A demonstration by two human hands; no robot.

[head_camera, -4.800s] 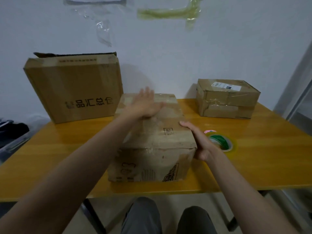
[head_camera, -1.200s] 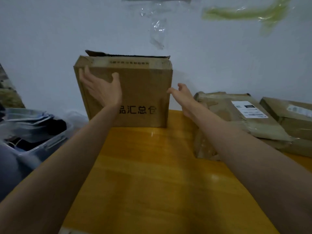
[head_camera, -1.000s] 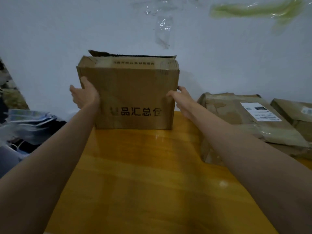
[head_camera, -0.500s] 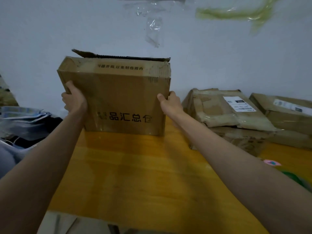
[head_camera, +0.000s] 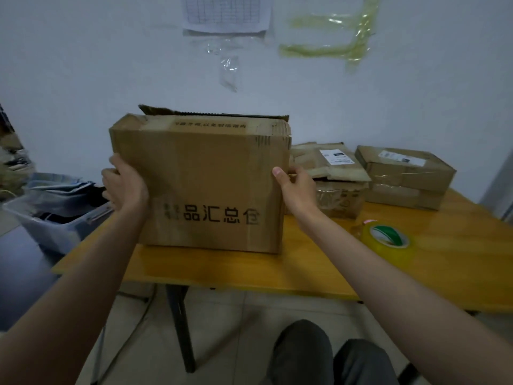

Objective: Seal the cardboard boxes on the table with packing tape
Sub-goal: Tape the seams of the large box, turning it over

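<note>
A pale white wall [head_camera: 83, 65] is filling the back of the view. A gridded paper sheet [head_camera: 226, 12] is hanging at its top, with scraps of clear tape [head_camera: 229, 70] below it and yellowish tape strips [head_camera: 333, 48] clinging to the right. A yellow-orange wooden table [head_camera: 458, 262] is standing against the wall on a dark metal leg [head_camera: 180, 326]. Light floor tiles [head_camera: 211, 337] are showing underneath. A translucent plastic bin [head_camera: 55, 215] is sitting at the left, holding dark items.

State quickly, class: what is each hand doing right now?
Left hand: grips the left side of the large brown cardboard box.
Right hand: grips the box's right edge.
</note>
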